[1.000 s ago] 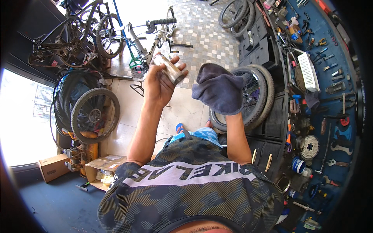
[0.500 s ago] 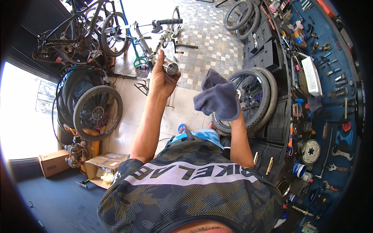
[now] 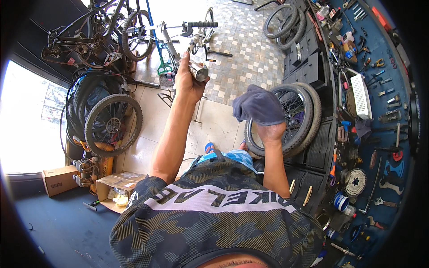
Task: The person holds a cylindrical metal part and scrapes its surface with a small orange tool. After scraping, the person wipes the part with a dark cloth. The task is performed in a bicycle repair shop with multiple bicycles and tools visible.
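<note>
Out in front of me, my left hand [image 3: 190,85] is wrapped round a shiny silver metal tube [image 3: 201,73], its round end facing me and the thumb lying along it. Whether the tube joins the bicycle parts behind it, I cannot tell. My right hand [image 3: 271,133] grips a dark grey-blue cloth [image 3: 259,106], which drapes over and hides most of the fingers. The cloth is apart from the tube. Just beyond my left hand are a handlebar with a black grip [image 3: 202,24] and light-coloured bicycle parts.
Bicycle wheels [image 3: 308,118] lean by black drawers on the right, below a blue tool board [image 3: 389,89]. Left stand another wheel [image 3: 113,125] with tyres, an open cardboard box [image 3: 111,183] and a closed carton [image 3: 59,180]. More bicycles [image 3: 85,40] stand far left.
My right hand has shifted slightly right and turned, so the cloth is bunched higher and more of the palm shows. My left hand keeps hold of the tube, almost unmoved.
</note>
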Available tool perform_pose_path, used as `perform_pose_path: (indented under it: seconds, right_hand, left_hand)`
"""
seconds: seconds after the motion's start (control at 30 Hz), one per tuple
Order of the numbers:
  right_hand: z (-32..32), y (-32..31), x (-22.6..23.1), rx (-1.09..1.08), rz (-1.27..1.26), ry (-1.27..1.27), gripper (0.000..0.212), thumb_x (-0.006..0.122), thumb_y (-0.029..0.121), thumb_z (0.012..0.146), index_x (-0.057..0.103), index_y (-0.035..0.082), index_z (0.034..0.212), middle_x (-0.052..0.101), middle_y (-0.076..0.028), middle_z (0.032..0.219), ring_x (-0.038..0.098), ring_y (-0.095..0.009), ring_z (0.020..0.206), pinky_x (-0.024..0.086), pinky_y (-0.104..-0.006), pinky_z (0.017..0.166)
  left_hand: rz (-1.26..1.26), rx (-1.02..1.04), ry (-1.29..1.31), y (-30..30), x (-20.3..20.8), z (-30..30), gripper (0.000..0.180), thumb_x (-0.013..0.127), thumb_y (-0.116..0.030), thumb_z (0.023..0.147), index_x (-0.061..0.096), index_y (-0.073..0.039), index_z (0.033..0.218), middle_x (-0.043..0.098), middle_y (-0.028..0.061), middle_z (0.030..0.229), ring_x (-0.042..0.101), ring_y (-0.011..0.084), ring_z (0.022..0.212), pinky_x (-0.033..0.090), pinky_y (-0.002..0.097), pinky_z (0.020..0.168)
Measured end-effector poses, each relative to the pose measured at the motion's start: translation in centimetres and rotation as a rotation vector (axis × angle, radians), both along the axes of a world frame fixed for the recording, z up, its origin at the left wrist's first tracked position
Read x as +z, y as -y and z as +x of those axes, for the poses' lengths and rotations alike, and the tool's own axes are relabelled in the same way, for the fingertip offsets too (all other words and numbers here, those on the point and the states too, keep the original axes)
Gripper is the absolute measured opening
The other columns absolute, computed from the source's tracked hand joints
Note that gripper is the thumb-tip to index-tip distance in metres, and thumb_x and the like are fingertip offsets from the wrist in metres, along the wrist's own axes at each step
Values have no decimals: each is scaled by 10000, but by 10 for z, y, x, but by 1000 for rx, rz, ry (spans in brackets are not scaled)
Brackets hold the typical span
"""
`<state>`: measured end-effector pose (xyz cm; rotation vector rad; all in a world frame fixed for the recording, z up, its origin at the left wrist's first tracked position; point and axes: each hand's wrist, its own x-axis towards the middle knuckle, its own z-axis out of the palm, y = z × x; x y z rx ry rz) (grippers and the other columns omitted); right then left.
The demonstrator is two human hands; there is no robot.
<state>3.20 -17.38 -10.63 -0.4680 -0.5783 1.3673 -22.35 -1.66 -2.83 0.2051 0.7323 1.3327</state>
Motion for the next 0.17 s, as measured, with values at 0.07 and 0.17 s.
perform_pose_path:
  seconds: [0.07,0.17]
  right_hand:
    - [-6,-7,15,13,88,21,854,625,640,929,563,76,1566,611,-133,1560,573,-355,1460,416,-543,1247]
    - [3,-15,3,99,241,-58,903,683,576,937,472,29,1623,541,-152,1639,506,-373,1520,283,-547,1337]
  left_hand:
    - [4,5,-17,-2,-1,2,369,739,-476,1035,538,-199,1173,674,90,853,673,255,702,533,411,614]
    - [-4,30,-28,-3,-2,5,489,810,-470,981,516,-170,1231,673,104,914,690,297,780,571,460,696]
